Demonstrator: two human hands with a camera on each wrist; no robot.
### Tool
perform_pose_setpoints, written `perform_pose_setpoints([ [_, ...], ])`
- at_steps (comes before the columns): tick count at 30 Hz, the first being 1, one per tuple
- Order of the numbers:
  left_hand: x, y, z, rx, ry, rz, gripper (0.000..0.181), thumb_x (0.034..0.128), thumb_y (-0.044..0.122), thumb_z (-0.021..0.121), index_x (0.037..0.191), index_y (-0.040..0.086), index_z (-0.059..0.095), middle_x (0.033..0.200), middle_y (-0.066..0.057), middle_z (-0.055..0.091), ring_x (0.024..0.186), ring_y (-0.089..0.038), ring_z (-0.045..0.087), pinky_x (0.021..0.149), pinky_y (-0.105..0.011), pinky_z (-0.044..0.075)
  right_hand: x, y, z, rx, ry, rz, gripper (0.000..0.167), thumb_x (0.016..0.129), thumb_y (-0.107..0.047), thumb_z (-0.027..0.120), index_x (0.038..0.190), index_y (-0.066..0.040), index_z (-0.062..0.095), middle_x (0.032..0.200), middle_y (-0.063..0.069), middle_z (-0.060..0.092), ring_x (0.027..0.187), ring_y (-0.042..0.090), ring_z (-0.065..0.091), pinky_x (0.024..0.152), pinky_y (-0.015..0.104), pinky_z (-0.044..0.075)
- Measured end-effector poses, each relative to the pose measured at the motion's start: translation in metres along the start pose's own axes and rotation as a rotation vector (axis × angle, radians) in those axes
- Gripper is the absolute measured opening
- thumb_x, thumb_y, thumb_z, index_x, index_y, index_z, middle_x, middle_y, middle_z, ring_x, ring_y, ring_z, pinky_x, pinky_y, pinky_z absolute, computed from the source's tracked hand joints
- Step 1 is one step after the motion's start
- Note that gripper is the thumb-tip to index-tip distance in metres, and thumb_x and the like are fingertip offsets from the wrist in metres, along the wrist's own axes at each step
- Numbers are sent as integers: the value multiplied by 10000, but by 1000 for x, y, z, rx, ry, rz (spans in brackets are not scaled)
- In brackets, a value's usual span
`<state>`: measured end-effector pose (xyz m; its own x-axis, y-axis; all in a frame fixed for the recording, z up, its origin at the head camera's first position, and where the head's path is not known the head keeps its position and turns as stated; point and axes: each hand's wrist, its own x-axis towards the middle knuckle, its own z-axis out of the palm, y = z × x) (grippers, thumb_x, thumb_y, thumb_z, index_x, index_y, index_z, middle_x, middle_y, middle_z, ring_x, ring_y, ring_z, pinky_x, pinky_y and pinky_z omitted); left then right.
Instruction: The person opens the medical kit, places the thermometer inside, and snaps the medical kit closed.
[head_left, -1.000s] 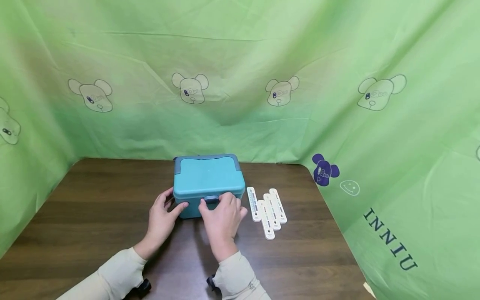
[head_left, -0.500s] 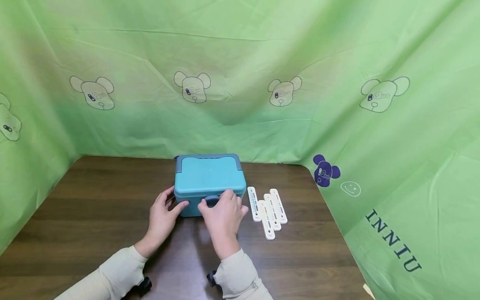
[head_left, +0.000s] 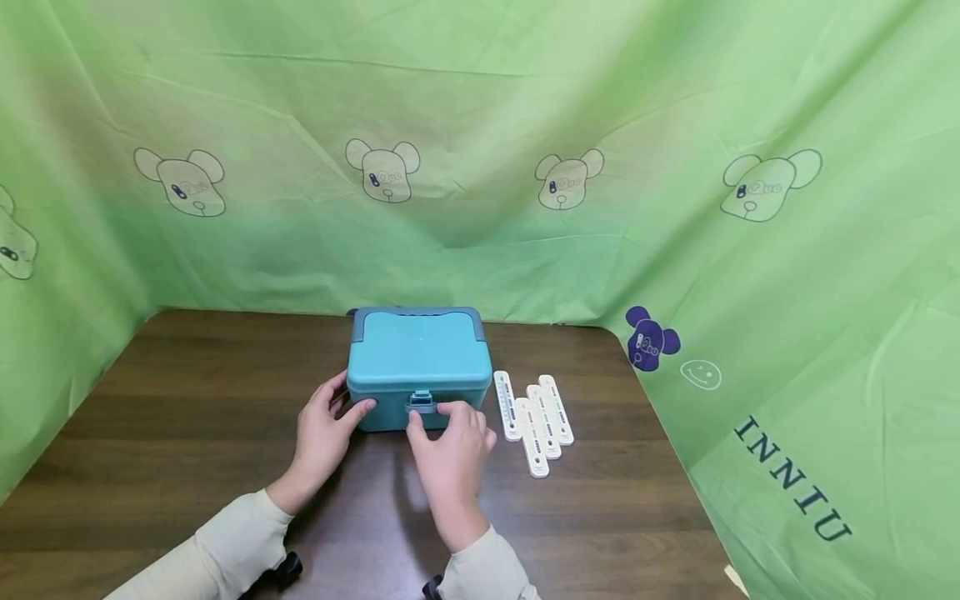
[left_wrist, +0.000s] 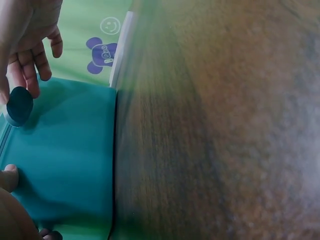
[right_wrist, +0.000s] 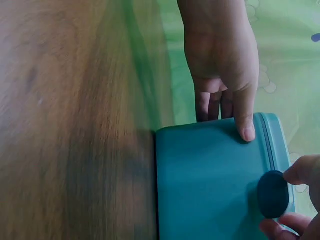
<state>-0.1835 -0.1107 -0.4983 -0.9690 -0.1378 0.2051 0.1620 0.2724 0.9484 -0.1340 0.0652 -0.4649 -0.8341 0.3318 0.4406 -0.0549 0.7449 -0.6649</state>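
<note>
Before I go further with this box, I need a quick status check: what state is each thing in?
Box: upright on the table
Lid: closed
Latch: flap tilted out from the box front; whether fully unhooked, cannot tell
White strips: four, lying flat, side by side, staggered
Left hand: holding the box's left front corner
Right hand: thumb and fingers at the latch

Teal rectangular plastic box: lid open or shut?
Shut: in the head view, the flat blue lid sits squarely on the teal box, with no gap showing.
</note>
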Motion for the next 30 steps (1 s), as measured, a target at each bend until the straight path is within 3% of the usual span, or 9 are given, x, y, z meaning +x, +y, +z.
perform_pose_setpoints([
  [9,0,1,-2,-10,-17,-18,687,891,191,821,1473,-7,515,1463,-202,558,1339,-346,568,1097,-426,478,-1,24,-7,43,-15,-245,287,823,-244,847,1032,-79,740,1045,24,751,1047,242,638,887,450,409],
  [20,2,2,-5,-3,-36,-25,685,902,213,810,1477,-5,509,1482,-202,542,1346,-365,559,1106,-441,469,17,52,-23,53,-222,-501,288,878,-173,773,1150,-77,752,1187,6,742,1123,205,649,896,412,490],
  [26,4,-1,-8,49,-39,21,671,901,219,813,1461,-13,524,1455,-220,564,1331,-370,573,1104,-459,469,30,67,-34,0,-326,-598,339,911,-219,749,1236,-129,726,1252,-13,703,1151,183,624,953,408,496],
  [30,5,-3,-10,121,-18,98,659,877,234,837,1439,25,565,1420,-188,603,1291,-351,607,1080,-475,492,40,82,-42,0,-356,-657,325,924,-222,746,1234,-132,719,1256,2,694,1162,199,623,1000,417,489],
])
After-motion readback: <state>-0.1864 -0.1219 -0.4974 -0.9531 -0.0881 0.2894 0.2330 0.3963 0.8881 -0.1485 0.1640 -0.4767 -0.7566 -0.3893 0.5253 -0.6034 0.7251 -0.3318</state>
